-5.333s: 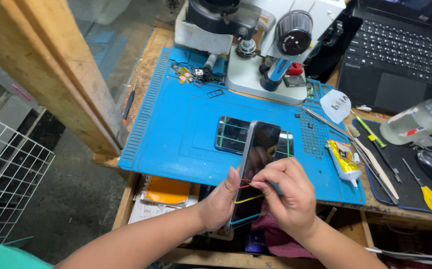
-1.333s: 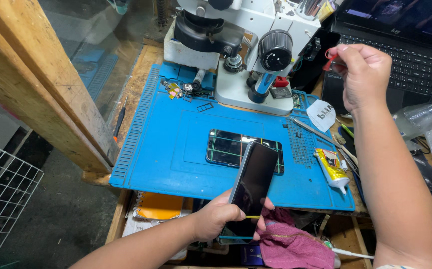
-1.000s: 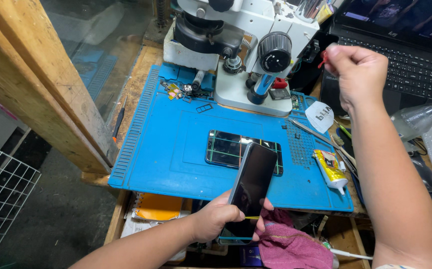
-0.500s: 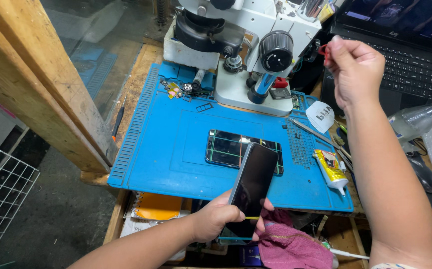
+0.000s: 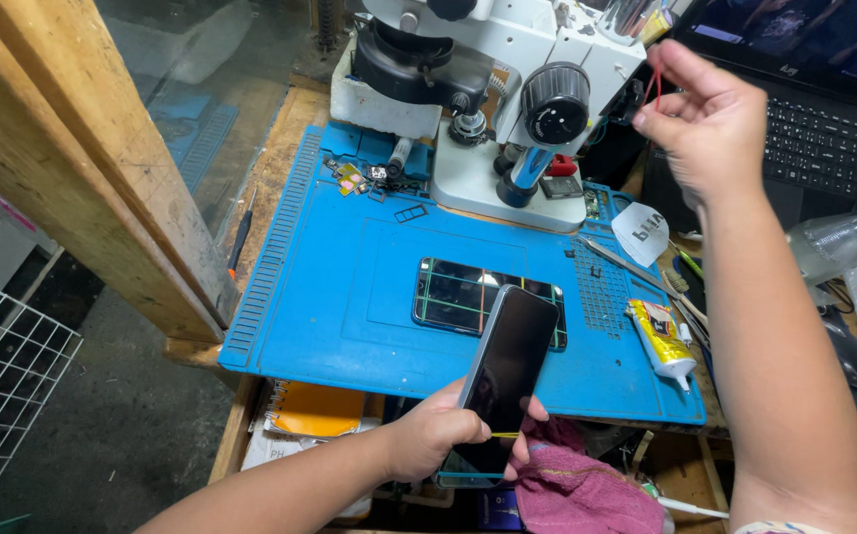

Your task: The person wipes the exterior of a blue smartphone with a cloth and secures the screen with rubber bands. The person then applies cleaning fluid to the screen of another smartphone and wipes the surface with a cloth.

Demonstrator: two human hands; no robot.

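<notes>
The left hand (image 5: 435, 435) grips a dark smartphone (image 5: 500, 381) by its lower end, fingers wrapped around the edges, with a thin yellow band (image 5: 503, 434) crossing the phone just above the thumb. The phone tilts up over the near edge of the blue work mat (image 5: 349, 297). The right hand (image 5: 710, 124) is raised well apart from it, near the laptop (image 5: 824, 119), with thumb and fingertips pinched on a thin red rubber band (image 5: 654, 84).

Just beyond the held phone, a second phone (image 5: 458, 295) bound with green bands lies flat on the mat. A white microscope (image 5: 493, 109) stands at the far side of the mat, with small loose parts (image 5: 361, 176) to its left. A yellow glue tube (image 5: 660, 338) lies near the mat's right edge. A pink cloth (image 5: 586, 489) sits below the table edge, beside the left hand.
</notes>
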